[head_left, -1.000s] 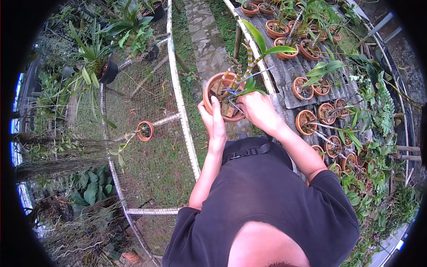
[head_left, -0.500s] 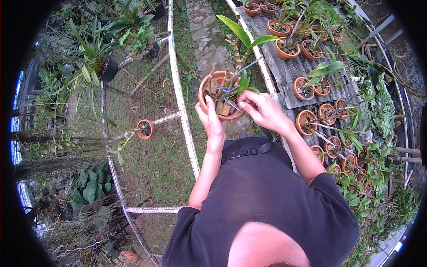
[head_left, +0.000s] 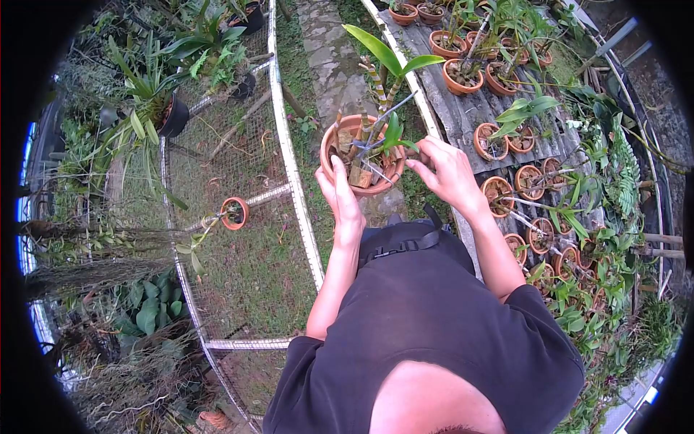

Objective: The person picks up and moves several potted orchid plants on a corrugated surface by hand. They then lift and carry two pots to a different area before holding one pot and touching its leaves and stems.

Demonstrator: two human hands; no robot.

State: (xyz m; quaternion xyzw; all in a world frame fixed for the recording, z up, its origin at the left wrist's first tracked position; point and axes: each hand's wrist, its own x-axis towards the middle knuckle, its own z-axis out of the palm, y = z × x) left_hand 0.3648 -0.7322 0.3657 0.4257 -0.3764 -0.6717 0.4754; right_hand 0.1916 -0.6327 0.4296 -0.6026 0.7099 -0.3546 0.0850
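My left hand grips a terracotta pot by its near-left side, with the thumb over the rim. In the pot stand thick banded orchid canes with long green leaves and a smaller leafy shoot. Bluish wire or ties cross around the canes, and brown chunks lie at the base. Just right of the pot rim is my right hand, its bent thumb and forefinger apart, beside the tip of a small leaf. Nothing shows between those fingers.
On the right, a corrugated bench carries several potted plants. To the left runs a wire-mesh rack with a white frame, holding a small terracotta pot and a black pot. A stone path lies ahead.
My right hand has drawn back to the right from the pot's inside edge, and its thumb and forefinger have parted. The left hand still holds the pot, which has shifted slightly left.
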